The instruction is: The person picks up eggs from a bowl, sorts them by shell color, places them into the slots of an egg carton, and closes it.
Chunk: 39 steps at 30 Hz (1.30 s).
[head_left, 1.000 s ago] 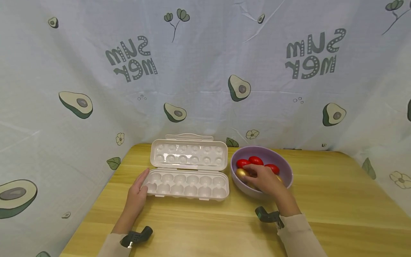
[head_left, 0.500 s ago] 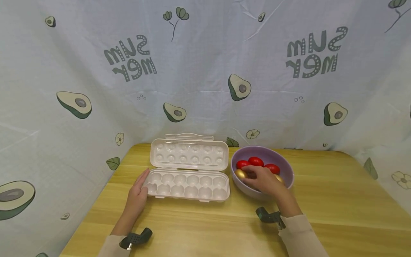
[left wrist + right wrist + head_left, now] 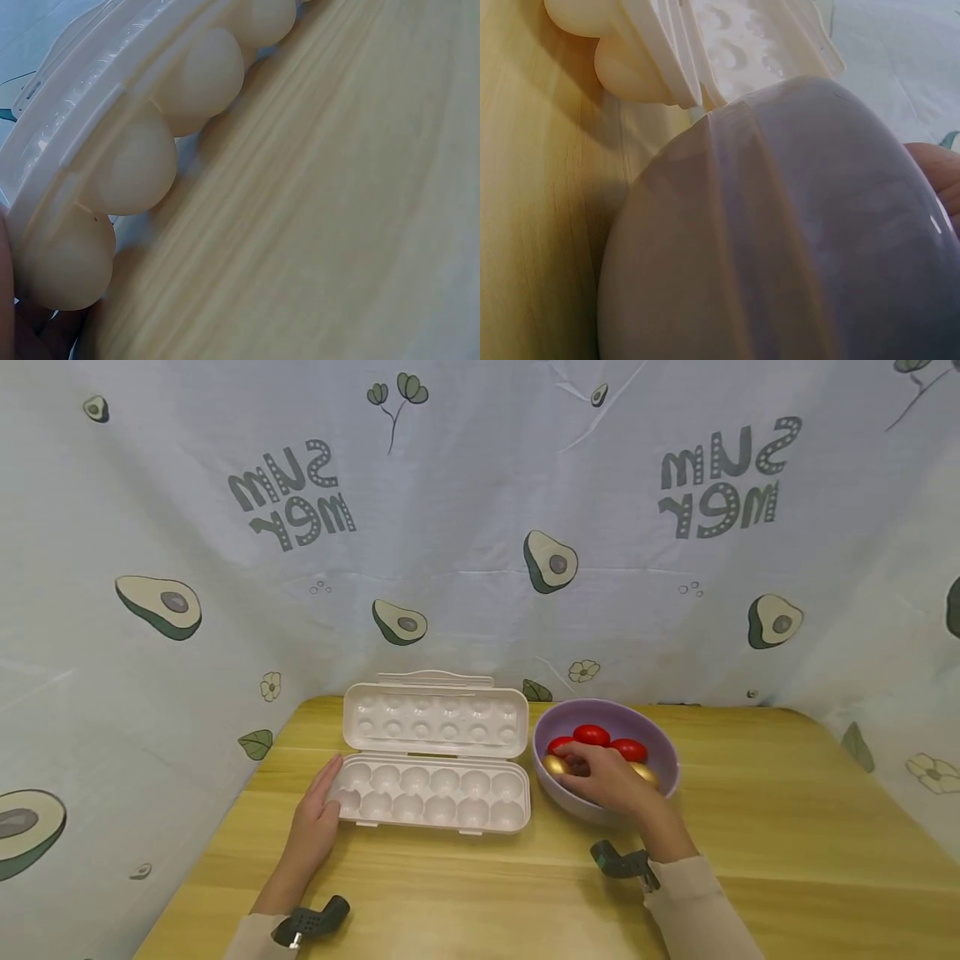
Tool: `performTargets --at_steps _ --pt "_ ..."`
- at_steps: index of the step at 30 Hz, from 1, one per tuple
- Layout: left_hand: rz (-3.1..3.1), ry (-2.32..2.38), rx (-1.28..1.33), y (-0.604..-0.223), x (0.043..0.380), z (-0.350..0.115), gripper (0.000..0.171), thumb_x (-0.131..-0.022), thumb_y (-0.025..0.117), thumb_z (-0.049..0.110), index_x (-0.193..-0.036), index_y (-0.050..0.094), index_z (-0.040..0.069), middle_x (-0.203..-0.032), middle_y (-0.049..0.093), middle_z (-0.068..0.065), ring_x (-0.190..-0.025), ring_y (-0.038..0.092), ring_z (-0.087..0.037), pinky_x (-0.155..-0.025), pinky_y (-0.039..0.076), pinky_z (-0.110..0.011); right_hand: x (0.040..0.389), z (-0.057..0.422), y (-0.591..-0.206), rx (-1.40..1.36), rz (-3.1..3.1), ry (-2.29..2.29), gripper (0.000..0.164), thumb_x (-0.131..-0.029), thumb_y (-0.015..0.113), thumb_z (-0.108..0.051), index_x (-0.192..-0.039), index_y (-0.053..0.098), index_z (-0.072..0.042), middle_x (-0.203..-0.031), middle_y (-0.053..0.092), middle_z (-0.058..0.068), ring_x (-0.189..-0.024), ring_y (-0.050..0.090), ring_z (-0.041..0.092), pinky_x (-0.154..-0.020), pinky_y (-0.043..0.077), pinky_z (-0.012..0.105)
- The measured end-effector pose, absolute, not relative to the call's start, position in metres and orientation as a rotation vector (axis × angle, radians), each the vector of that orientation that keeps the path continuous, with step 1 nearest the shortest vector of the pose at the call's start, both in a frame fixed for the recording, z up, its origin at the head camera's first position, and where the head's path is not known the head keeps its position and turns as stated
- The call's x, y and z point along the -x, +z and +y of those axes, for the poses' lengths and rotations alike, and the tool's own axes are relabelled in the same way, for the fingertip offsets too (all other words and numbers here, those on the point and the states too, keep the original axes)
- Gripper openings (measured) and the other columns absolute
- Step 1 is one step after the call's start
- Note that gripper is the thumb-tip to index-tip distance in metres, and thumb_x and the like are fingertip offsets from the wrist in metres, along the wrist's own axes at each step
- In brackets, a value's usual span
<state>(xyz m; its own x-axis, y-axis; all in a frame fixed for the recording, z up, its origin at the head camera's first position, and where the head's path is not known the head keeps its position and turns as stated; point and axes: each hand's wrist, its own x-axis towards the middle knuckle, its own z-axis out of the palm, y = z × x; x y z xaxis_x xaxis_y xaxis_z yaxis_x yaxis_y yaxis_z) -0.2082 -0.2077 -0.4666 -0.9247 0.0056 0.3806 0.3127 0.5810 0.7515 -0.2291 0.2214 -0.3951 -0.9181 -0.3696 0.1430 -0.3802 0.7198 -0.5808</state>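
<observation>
A pale plastic egg box (image 3: 435, 756) lies with its lid raised; its several cups hold no eggs. Along its left end, my left hand (image 3: 315, 818) rests with fairly straight fingers, the thumb by the near corner. In the left wrist view, fingers (image 3: 45, 330) show beside the end cup. My right hand (image 3: 611, 777) reaches into a purple bowl (image 3: 660, 739), thumb and index finger pinching around a shiny gold egg (image 3: 554, 766). Red eggs (image 3: 591, 735) lie behind that hand, and another gold egg (image 3: 645, 773) shows at its right. The palm hides the bowl's near part.
The wooden table (image 3: 465, 893) reaches forward and right of both containers. A white curtain (image 3: 450, 527) with avocado prints hangs behind and at the sides. Both wrists wear dark camera mounts (image 3: 311, 922). The bowl stands right beside the egg box's right end.
My right thumb and fingers have drawn closer around the gold egg inside the bowl. The left hand keeps its place by the egg box, and the head view has shifted slightly.
</observation>
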Motion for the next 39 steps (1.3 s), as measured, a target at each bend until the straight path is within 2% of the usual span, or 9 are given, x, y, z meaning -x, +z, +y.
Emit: performTargets --at_steps 10,25,34,39 --pt "-2.484 -1.254 0.264 -0.466 0.211 -0.211 0.06 -0.082 0.037 -0.005 -0.141 0.029 0.006 -0.146 0.026 -0.012 -0.133 0.021 -0.029 -0.106 0.02 -0.048 0.235 0.218 -0.393 -0.666 -2.882 1.02 0.035 -0.08 0.065 -0.033 -0.111 0.061 -0.017 -0.098 0.063 -0.003 -0.091 0.06 0.015 -0.081 0.051 0.037" --pt "-2.461 -1.271 0.223 -0.459 0.219 -0.212 0.058 -0.082 0.037 -0.005 -0.139 0.032 0.003 -0.141 0.033 -0.017 -0.129 0.029 -0.032 -0.105 0.024 -0.049 0.241 0.215 -0.389 -0.664 -2.875 1.094 0.033 -0.08 0.066 -0.03 -0.108 0.061 -0.015 -0.099 0.063 -0.002 -0.09 0.061 0.016 -0.08 0.052 0.034" --pt "-2.482 -1.29 0.215 -0.466 0.214 -0.213 0.058 -0.083 0.037 -0.003 -0.14 0.031 0.006 -0.141 0.033 -0.016 -0.13 0.028 -0.031 -0.106 0.024 -0.048 0.236 0.217 -0.393 -0.66 -2.884 1.075 0.031 -0.08 0.066 -0.031 -0.106 0.061 -0.016 -0.099 0.063 -0.004 -0.09 0.061 0.014 -0.08 0.052 0.034" --pt "-2.482 -1.309 0.209 -0.471 0.212 -0.211 0.059 -0.083 0.037 -0.003 -0.14 0.031 0.008 -0.142 0.031 -0.015 -0.131 0.026 -0.032 -0.106 0.023 -0.049 0.231 0.217 -0.395 -0.662 -2.884 1.051 0.03 -0.079 0.068 -0.026 -0.106 0.062 -0.014 -0.098 0.063 -0.003 -0.089 0.062 0.014 -0.079 0.052 0.034"
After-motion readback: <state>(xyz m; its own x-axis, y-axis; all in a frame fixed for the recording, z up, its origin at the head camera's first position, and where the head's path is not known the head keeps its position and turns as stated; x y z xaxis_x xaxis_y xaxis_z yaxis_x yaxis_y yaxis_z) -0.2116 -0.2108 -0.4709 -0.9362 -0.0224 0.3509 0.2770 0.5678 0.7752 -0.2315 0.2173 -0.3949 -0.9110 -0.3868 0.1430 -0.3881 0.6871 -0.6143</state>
